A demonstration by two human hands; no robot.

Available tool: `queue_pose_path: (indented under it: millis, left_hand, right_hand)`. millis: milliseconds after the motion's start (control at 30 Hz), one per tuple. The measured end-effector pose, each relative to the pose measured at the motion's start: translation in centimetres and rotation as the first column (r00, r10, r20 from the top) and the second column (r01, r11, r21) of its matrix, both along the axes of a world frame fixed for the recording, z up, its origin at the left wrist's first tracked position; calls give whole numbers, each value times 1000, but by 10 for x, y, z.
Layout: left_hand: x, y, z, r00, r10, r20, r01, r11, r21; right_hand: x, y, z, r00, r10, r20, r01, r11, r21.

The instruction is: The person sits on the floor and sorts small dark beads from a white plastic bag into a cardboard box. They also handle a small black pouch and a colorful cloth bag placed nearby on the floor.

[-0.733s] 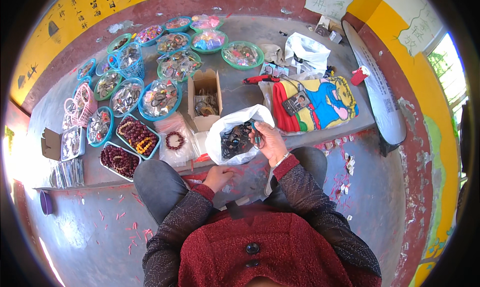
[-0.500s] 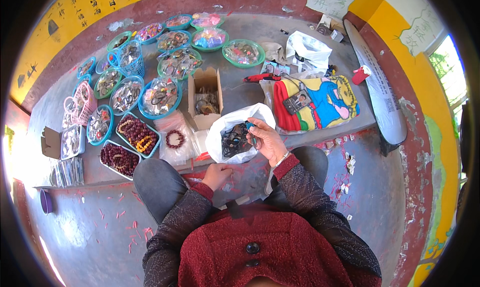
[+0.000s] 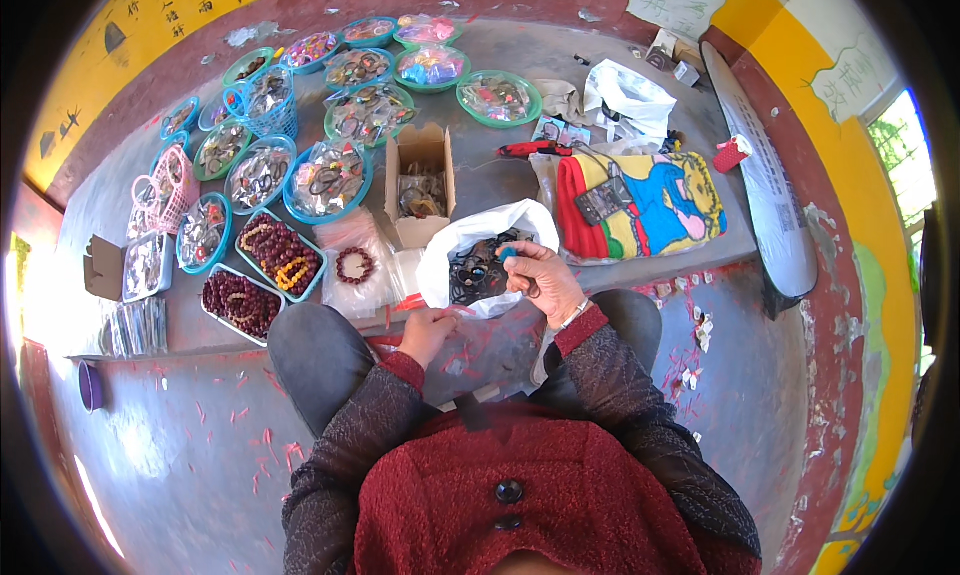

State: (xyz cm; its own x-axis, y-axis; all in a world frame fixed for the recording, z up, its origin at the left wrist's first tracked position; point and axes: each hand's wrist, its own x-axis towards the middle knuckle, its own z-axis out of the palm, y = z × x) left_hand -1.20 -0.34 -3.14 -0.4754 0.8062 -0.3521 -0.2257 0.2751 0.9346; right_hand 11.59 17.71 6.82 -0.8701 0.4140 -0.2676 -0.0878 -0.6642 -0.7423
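Observation:
My right hand point(image 3: 543, 283) is pinched on a small blue piece point(image 3: 508, 254) over the right side of a white plastic bag point(image 3: 436, 265). The kind of piece is too small to tell. Inside the open bag lies a heap of dark, tangled loops point(image 3: 474, 275) that look like cords or bands. To the lower left of the bag, in front of my knees, my left hand point(image 3: 426, 336) has its fingers curled together. Whether anything sits between them cannot be made out. A bracelet of dark red beads point(image 3: 354, 265) rests on clear plastic sleeves left of the bag.
Two trays of beaded strings point(image 3: 284, 257) stand at the left, with several round baskets point(image 3: 330, 213) of packed trinkets beyond. An open cardboard box point(image 3: 447, 225) stands behind the bag. A folded colourful towel point(image 3: 655, 230) lies right, and a long wrapped board point(image 3: 762, 190) leans farther right.
My right hand has stayed by the bag with the blue piece; the dark strand that showed below its fingers is out of sight. My left hand has shifted slightly up. The view has shifted slightly.

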Motion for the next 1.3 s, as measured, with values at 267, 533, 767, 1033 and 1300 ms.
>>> queue_pose_path:
  millis: [267,533,767,1033,1300]
  left_hand:
    - [-2,1,-13,991,-41,-124,31,996,-83]
    - [0,1,3,917,-158,-366,94,978,-187]
    - [5,4,7,902,-160,-401,118,985,-128]
    - [9,6,17,974,-137,-179,120,987,-102]
    - [11,8,8,964,-27,265,37,999,-34]
  right_hand:
    - [-11,-25,-5,918,264,295,-388,752,534]
    - [-17,-50,-13,908,55,416,-410,327,852]
    - [-14,-48,-30,950,-15,313,-313,-32,949]
    - [-12,-46,-33,925,40,379,-376,-56,925]
    - [-13,-40,-31,919,104,380,-390,113,914]
